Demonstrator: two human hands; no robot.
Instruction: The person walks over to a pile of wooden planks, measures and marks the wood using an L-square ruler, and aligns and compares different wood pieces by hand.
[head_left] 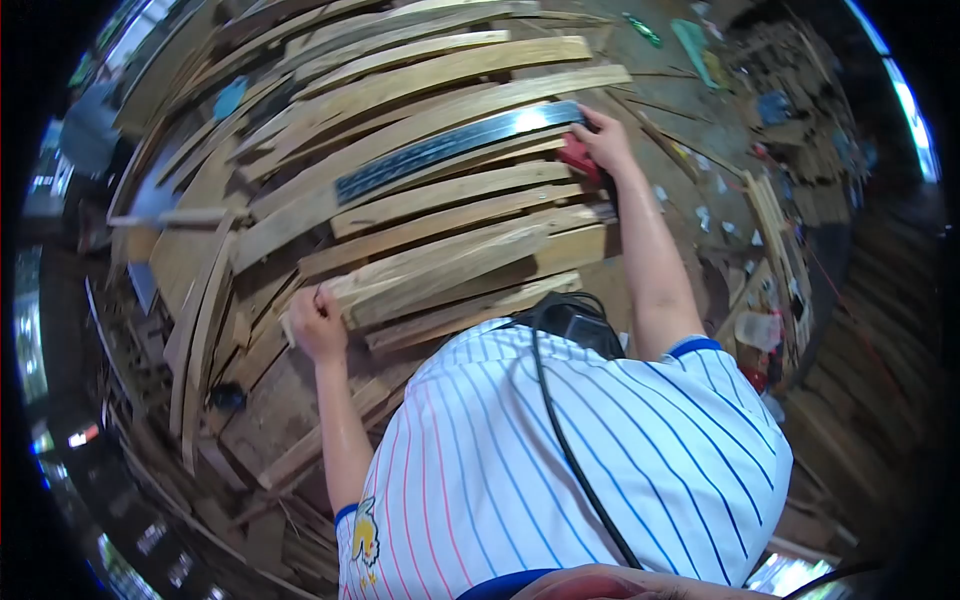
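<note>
My left hand (319, 324) is closed around the near-left end of a pale, rough wooden board (440, 270). That board lies slanted across other boards in front of my body. Farther away, my right hand (606, 145) is closed at the right end of a long, flat metal blade (455, 150) with a red handle (579, 158). The blade rests lengthwise over the boards, shining near my hand and darkly patterned toward its left end. Whether it is a saw or a square cannot be made out. My fingers partly cover the red handle.
Several long boards (460, 72) lie roughly parallel beyond the blade. More strips of wood (200, 340) lean and lie on the left. A green bottle (642, 30) and scraps are on the ground at the upper right. A black cable (565, 430) runs over my shirt.
</note>
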